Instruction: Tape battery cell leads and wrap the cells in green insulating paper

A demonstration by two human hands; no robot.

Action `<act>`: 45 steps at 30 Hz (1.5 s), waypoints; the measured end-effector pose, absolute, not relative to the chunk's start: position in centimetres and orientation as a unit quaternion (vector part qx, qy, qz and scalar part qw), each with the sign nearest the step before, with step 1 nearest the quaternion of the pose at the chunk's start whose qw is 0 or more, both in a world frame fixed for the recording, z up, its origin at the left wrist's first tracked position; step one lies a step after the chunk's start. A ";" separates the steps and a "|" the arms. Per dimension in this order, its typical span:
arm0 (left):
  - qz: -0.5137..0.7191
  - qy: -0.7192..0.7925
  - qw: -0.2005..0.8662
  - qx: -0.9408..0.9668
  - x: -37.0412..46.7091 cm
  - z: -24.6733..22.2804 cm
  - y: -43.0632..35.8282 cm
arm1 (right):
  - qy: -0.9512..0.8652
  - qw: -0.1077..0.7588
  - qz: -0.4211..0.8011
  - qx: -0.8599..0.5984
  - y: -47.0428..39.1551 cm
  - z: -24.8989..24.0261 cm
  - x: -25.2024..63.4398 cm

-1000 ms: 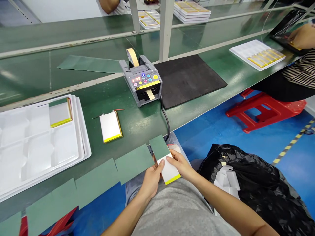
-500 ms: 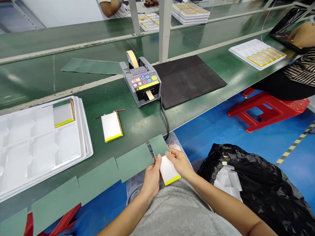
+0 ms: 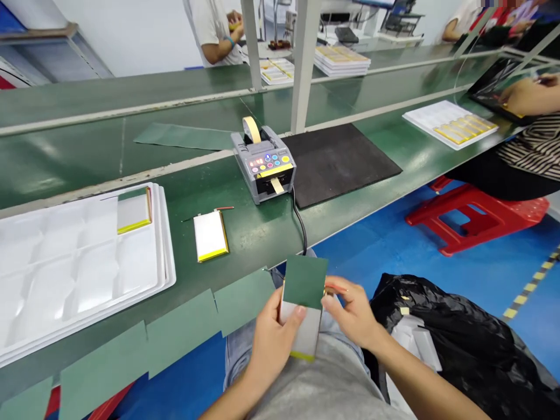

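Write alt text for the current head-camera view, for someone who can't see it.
A person's left hand grips a flat white pack partly covered by a green sheet, while the right hand is at its red wire. Beyond, a green bench holds another pack, white trays and a tape dispenser.

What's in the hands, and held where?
A pouch battery cell: left hand grips its left edge, thumb on the white face; right hand is at its upper right edge, by the red wire.

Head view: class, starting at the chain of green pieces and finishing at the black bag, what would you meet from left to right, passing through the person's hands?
Chain of green pieces → left hand → pale pack with green over its upper part → right hand → black bag.
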State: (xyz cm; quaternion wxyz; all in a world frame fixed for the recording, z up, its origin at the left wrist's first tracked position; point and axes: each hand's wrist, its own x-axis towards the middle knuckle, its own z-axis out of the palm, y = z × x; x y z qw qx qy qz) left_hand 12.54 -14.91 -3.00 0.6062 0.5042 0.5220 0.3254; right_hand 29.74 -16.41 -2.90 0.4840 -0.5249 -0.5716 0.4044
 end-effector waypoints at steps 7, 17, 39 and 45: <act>0.298 0.558 0.401 0.663 7.4 -1.4 -15.3 | -0.728 0.428 0.301 -0.443 -11.3 4.0 28.9; 0.378 0.444 0.287 0.760 4.0 -1.6 -16.1 | -0.677 0.333 0.487 -0.441 -9.8 3.4 25.1; 0.387 0.552 0.576 0.462 1.3 0.9 -13.6 | -0.631 0.336 0.567 -0.410 -9.6 0.2 20.9; 0.344 0.635 0.458 0.519 -6.8 4.5 -11.9 | -0.614 0.409 0.430 -0.520 -8.0 -2.4 24.5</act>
